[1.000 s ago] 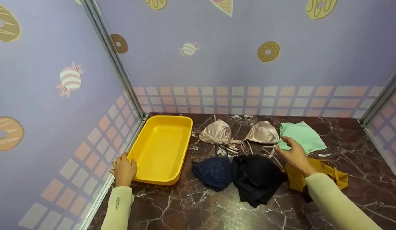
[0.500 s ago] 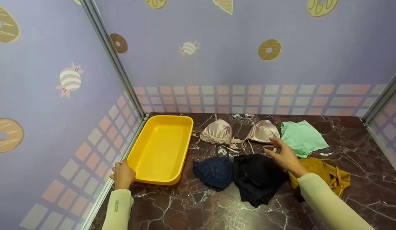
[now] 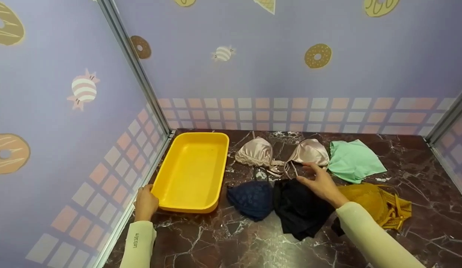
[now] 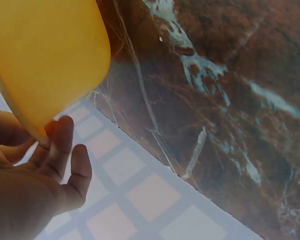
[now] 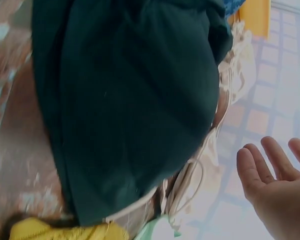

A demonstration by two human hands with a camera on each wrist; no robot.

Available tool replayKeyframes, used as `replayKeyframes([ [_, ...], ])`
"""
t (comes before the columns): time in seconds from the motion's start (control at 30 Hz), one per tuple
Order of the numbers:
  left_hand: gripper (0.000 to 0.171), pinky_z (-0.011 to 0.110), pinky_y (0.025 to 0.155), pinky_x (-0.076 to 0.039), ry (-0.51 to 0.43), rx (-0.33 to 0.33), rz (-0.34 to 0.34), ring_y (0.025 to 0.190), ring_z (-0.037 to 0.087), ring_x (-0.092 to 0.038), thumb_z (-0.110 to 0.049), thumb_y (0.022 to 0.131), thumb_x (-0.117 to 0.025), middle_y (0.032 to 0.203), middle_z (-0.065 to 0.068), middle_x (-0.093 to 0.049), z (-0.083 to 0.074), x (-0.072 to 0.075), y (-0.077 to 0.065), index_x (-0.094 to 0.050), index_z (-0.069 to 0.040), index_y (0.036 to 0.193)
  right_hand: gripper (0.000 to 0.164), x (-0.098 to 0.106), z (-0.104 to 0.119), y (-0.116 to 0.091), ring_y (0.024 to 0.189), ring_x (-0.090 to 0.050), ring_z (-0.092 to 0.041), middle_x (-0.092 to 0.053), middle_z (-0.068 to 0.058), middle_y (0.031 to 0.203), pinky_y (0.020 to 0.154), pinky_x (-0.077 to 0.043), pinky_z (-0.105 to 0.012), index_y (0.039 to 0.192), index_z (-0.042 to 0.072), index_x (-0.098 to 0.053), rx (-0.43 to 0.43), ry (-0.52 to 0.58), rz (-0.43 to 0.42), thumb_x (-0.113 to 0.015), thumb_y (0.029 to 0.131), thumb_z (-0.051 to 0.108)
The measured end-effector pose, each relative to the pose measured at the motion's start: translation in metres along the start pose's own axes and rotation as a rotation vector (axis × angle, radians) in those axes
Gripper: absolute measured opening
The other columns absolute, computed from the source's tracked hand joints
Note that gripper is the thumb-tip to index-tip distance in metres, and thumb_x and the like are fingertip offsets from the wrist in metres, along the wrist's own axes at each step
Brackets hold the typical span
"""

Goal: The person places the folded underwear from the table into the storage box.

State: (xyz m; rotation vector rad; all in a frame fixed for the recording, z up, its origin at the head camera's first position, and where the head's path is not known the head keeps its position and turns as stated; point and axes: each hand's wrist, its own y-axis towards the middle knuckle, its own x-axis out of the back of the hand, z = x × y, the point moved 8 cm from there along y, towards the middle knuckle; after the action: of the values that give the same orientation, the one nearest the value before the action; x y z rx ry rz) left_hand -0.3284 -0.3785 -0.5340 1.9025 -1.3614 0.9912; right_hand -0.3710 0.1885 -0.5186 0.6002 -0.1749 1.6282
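My left hand (image 3: 146,203) grips the near left rim of a yellow plastic tub (image 3: 190,175). In the left wrist view its fingers (image 4: 62,145) bend round the tub's edge. My right hand (image 3: 322,188) hovers with fingers spread over a black garment (image 3: 298,214), near a champagne satin bra (image 3: 260,150). Nothing lies between its fingers. That black garment (image 5: 135,100) fills much of the right wrist view. Left of it is a navy lace bra (image 3: 250,199). A mustard bra (image 3: 366,201) lies to the right, partly behind my right forearm, below a mint green garment (image 3: 353,160).
Everything rests on a dark marbled tabletop (image 3: 204,245). A patterned wall (image 3: 260,74) stands behind, and another wall (image 3: 48,123) closes the left side, close to the tub. A metal corner post (image 3: 141,74) rises between them.
My right hand has moved left, from beside the mint green garment to above the black one. My left hand stays on the tub's rim. The head view has shifted slightly.
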Motion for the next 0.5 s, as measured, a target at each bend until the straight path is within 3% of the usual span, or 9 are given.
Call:
replayKeyframes([
  [0.27, 0.04, 0.055, 0.089, -0.037, -0.084, -0.113, 0.006, 0.105, 0.046, -0.048, 0.008, 0.091, -0.039, 0.116, 0.033, -0.047, -0.002, 0.001, 0.005, -0.044, 0.012, 0.131, 0.052, -0.026, 0.008, 0.001, 0.109, -0.053, -0.043, -0.057, -0.025, 0.12, 0.092, -0.04, -0.054, 0.132, 0.0, -0.05, 0.017, 0.074, 0.058, -0.071, 0.085, 0.011],
  [0.5, 0.042, 0.054, 0.098, -0.031, -0.153, -0.207, 0.009, 0.113, 0.047, -0.044, 0.012, 0.089, -0.04, 0.118, 0.035, -0.047, -0.001, 0.002, 0.009, -0.044, 0.014, 0.131, 0.05, -0.053, 0.017, 0.003, 0.111, -0.053, -0.04, -0.057, -0.019, 0.124, 0.092, -0.041, -0.05, 0.132, 0.005, -0.053, 0.036, 0.083, 0.126, -0.07, 0.085, 0.009],
])
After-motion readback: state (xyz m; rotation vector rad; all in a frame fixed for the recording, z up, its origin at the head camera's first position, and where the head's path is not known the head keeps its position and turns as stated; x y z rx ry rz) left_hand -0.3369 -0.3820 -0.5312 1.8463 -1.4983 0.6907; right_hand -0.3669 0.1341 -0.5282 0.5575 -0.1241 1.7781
